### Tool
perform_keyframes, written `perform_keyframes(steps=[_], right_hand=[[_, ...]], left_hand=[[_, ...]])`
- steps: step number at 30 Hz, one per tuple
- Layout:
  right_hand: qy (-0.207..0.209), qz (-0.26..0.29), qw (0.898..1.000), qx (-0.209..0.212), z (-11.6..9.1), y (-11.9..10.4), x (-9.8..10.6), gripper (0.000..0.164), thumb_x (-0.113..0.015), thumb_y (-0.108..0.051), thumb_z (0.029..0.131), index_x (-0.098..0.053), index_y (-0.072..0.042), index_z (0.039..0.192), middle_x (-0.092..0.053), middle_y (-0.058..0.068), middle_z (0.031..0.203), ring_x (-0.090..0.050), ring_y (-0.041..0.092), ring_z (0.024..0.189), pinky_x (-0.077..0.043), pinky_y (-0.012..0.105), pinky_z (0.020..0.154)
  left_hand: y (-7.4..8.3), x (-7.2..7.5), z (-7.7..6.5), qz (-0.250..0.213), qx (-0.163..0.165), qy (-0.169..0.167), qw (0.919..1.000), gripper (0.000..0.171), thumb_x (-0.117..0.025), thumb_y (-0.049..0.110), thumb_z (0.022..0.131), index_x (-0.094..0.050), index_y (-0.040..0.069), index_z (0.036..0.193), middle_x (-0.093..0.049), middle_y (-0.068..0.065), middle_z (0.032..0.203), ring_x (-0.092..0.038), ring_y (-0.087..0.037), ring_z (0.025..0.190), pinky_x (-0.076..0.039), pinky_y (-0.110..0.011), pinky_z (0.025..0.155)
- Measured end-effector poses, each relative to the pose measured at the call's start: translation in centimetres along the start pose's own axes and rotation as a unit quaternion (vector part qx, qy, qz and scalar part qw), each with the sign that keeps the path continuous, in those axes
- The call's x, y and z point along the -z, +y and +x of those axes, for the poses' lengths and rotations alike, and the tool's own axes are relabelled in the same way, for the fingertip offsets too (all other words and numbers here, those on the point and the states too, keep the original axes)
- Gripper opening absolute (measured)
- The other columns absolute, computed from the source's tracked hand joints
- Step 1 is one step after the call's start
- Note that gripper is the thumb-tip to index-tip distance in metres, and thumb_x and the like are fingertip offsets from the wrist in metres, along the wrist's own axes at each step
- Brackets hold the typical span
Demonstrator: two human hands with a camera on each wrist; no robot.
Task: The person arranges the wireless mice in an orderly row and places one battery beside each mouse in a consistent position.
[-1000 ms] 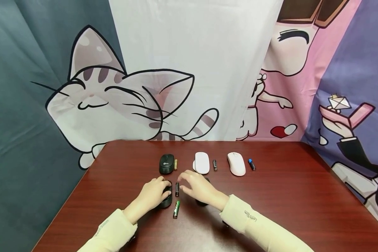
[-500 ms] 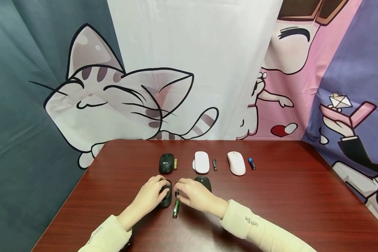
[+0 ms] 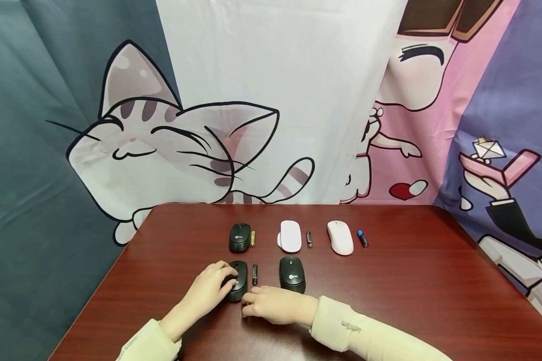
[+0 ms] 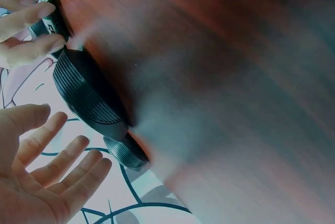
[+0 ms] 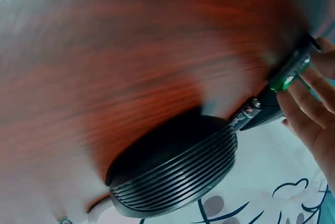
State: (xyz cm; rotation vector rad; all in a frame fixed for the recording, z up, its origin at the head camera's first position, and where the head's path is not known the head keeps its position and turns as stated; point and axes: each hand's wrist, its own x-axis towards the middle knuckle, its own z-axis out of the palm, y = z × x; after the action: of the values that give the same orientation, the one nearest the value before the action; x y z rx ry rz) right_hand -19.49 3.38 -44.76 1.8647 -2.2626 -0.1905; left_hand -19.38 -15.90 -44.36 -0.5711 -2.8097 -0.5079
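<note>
My left hand is beside a black computer mouse, its fingertips overlapping the mouse's left side. In the left wrist view this hand has its fingers spread and relaxed, with the mouse close past them. My right hand is near the table's front, pinching a green-and-black battery between its fingers; from the head the hand hides it. Between the two front mice lies a black battery. A second black mouse sits just beyond my right hand.
Along the back row stand a black mouse with a gold battery, a white mouse with a dark battery, and another white mouse with a blue-tipped battery. A cartoon-print cloth hangs behind the table.
My right hand has come from around the black battery toward the front, onto the green battery, uncovering the right black mouse. My left hand has shifted slightly left, showing more of its mouse.
</note>
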Motion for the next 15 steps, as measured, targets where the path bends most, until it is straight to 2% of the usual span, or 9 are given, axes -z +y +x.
perform_keyframes(steps=[4,8,15], right_hand=[[-0.016,-0.069,0.997,0.021,0.1,0.1,-0.4,0.019,-0.046,-0.027,0.086,-0.056,-0.029,0.102,-0.052,-0.010,0.103,-0.049,0.006,0.095,-0.040,0.019,0.084],[-0.013,-0.121,0.992,0.038,0.2,0.3,-0.8,0.017,-0.039,-0.030,0.088,-0.052,-0.027,0.097,-0.051,-0.010,0.100,-0.048,0.006,0.097,-0.040,0.022,0.085],[-0.012,-0.140,0.989,0.049,0.4,0.1,-1.2,0.015,-0.036,-0.029,0.090,-0.050,-0.025,0.094,-0.053,-0.012,0.092,-0.051,0.004,0.091,-0.043,0.021,0.081]], left_hand=[[0.0,0.0,-0.1,0.004,0.001,0.003,1.0000,0.011,-0.066,0.019,0.077,-0.066,0.015,0.087,-0.059,0.003,0.089,-0.056,-0.016,0.088,-0.046,-0.035,0.074],[0.0,0.1,-0.1,0.007,0.002,0.005,1.0000,0.011,-0.066,0.019,0.077,-0.065,0.016,0.087,-0.058,0.003,0.090,-0.055,-0.016,0.088,-0.046,-0.035,0.073],[0.0,0.0,-0.5,0.010,0.001,0.003,0.9999,0.011,-0.067,0.019,0.076,-0.066,0.017,0.087,-0.059,0.005,0.089,-0.056,-0.015,0.087,-0.047,-0.034,0.069]])
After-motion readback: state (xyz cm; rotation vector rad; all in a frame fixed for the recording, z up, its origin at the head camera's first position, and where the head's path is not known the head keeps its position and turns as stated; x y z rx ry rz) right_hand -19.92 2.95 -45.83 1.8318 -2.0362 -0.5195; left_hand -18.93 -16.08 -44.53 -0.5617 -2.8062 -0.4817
